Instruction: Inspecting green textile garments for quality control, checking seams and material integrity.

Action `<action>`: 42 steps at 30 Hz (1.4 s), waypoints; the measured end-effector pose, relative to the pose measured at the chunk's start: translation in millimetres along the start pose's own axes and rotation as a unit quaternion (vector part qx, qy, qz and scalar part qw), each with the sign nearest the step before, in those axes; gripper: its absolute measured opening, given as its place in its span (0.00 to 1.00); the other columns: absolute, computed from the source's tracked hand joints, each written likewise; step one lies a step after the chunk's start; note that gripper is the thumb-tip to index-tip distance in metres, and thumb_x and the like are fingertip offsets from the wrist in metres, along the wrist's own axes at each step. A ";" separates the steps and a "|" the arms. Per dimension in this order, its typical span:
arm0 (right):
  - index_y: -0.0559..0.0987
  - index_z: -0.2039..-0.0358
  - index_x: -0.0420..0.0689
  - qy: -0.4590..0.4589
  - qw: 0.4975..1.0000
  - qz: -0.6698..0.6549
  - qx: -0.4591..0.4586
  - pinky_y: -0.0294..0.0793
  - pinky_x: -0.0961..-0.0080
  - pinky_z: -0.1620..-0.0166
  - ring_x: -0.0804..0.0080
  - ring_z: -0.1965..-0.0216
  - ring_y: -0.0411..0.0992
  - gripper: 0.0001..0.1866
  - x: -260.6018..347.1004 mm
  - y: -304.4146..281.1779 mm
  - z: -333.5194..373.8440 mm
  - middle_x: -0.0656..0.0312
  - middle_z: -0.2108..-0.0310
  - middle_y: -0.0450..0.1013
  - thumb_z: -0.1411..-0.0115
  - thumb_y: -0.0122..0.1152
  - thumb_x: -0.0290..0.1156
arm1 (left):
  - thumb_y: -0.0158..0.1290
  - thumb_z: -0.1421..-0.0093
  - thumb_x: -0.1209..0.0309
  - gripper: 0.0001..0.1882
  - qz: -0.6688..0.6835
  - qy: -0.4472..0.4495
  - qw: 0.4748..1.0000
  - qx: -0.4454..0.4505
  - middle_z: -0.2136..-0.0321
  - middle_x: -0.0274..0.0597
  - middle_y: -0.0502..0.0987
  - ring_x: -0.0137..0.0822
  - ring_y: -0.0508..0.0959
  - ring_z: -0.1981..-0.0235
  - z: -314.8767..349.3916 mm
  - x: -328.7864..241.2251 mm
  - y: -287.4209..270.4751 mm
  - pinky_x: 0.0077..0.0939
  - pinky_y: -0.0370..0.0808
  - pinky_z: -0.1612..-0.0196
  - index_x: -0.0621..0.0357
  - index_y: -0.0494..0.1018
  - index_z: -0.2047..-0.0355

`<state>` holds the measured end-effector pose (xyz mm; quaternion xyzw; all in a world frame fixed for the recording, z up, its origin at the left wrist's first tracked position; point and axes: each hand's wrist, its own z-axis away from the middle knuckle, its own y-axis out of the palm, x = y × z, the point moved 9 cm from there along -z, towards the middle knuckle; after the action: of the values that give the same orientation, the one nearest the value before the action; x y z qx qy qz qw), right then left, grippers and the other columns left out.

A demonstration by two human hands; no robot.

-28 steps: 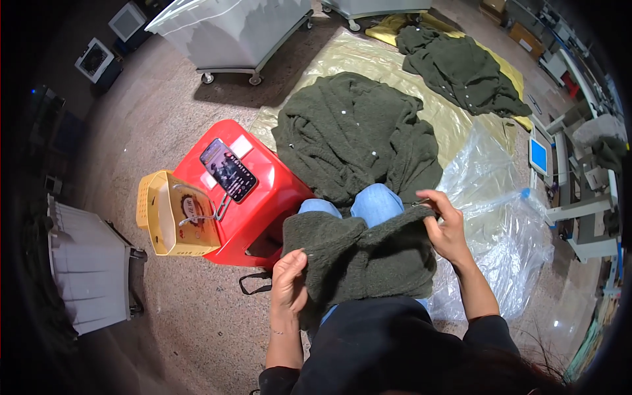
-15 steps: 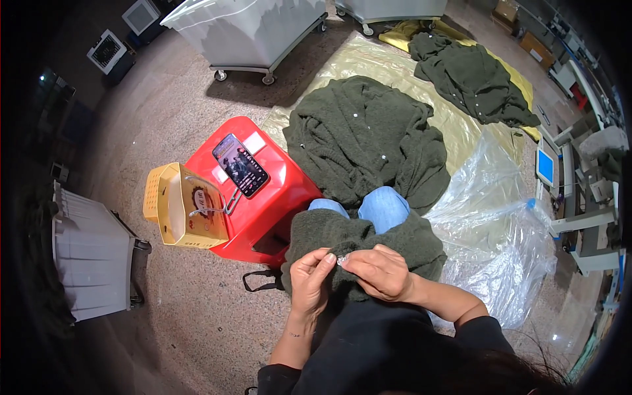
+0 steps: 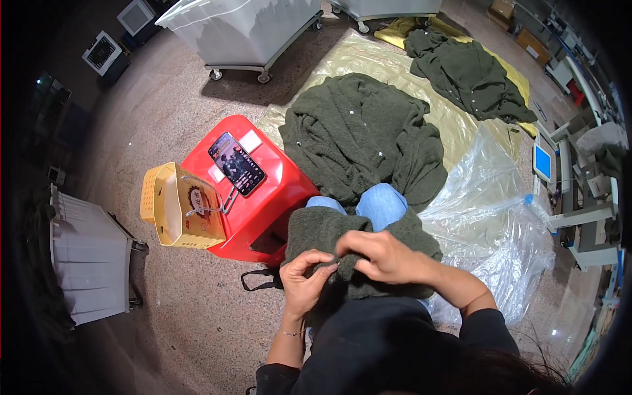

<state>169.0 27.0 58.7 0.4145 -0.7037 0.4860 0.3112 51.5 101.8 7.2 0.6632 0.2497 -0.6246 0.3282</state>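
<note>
A dark green fuzzy knit garment (image 3: pixel 316 230) lies bunched across my lap over blue jeans. My left hand (image 3: pixel 306 280) is closed, its thumb and forefinger pinching a small part of the cloth. Just to its right, my right hand (image 3: pixel 378 257) curls over a raised bunch of the same garment, forefinger and thumb bent down on either side of it. Whatever small thing may sit between the fingertips is hidden.
A red stool (image 3: pixel 280 174) at my left carries a phone (image 3: pixel 237 164) and a yellow paper box (image 3: pixel 191 207). Ahead, a dark green garment pile (image 3: pixel 362 131) lies on yellowish sheeting (image 3: pixel 336 59). Clear plastic (image 3: pixel 487 217) spreads at right; a grey wheeled bin (image 3: pixel 250 33) stands beyond.
My right hand has let go of a small shiny, whitish piece it pinched at the cloth and has lifted and curled over the fabric. The left hand keeps its pinch; the view shifted slightly.
</note>
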 end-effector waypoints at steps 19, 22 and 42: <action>0.72 0.77 0.37 -0.006 0.964 0.146 -0.221 0.68 0.69 0.76 0.58 0.80 0.68 0.09 -0.9 8.2 29.7 0.56 0.79 0.66 0.61 0.60 0.19 | 0.54 0.47 0.86 0.11 -0.161 0.117 0.977 -0.081 0.70 0.44 0.79 0.29 0.76 0.69 21.4 -8.0 14.0 0.20 0.72 0.65 0.66 0.77 0.63; 0.74 0.75 0.38 0.002 0.965 0.115 -0.237 0.69 0.70 0.75 0.57 0.79 0.69 0.08 -11.3 0.4 30.2 0.55 0.78 0.67 0.59 0.57 0.19 | 0.57 0.46 0.82 0.12 -0.177 0.049 0.982 0.036 0.70 0.42 0.78 0.26 0.75 0.70 7.7 12.6 17.3 0.17 0.70 0.67 0.66 0.77 0.60; 0.75 0.73 0.38 0.093 0.993 -0.062 -0.022 0.66 0.69 0.69 0.60 0.73 0.69 0.09 -53.9 25.4 0.0 0.58 0.75 0.67 0.43 0.59 0.32 | 0.59 0.46 0.82 0.08 0.172 -0.212 0.962 0.001 0.70 0.35 0.78 0.20 0.76 0.71 -1.1 61.0 -12.4 0.12 0.73 0.65 0.64 0.76 0.65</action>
<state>171.4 46.8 2.5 0.4036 -0.6549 0.4865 0.4141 48.8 106.0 -54.9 0.5490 0.0558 -0.6854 0.4751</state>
